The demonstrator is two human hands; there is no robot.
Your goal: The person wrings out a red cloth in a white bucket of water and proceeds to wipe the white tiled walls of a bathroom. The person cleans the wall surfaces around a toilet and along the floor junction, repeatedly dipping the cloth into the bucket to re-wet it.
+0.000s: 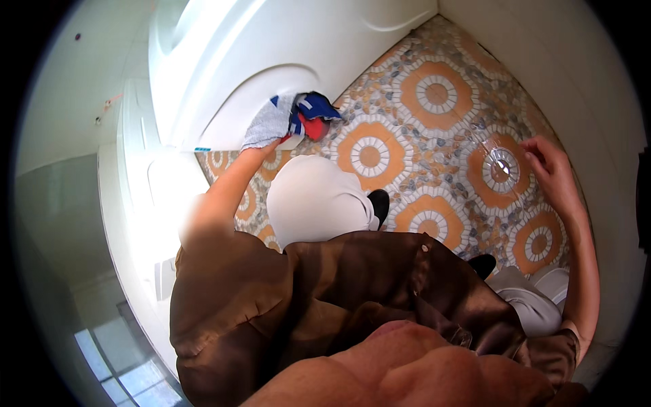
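A grey, blue and red cloth (277,119) lies against the lower part of a white moulded panel. My left hand (273,146) is at this cloth and grips it; the fabric hides most of the fingers. At the right, my right hand (549,165) hangs over the patterned floor with loosely bent fingers, the thumb apart from them, and no object plainly between them. Beside its fingertips is a clear, shiny patch (502,168) with bright glints; whether it is water or thin plastic I cannot tell.
The white moulded panel (234,61) rises ahead and to the left. A pale wall (529,61) bounds the floor on the right. The floor (437,91) has orange and white flower-like rings among pebble patterns. My bent knee (318,198) in light trousers and a black shoe (379,206) are below.
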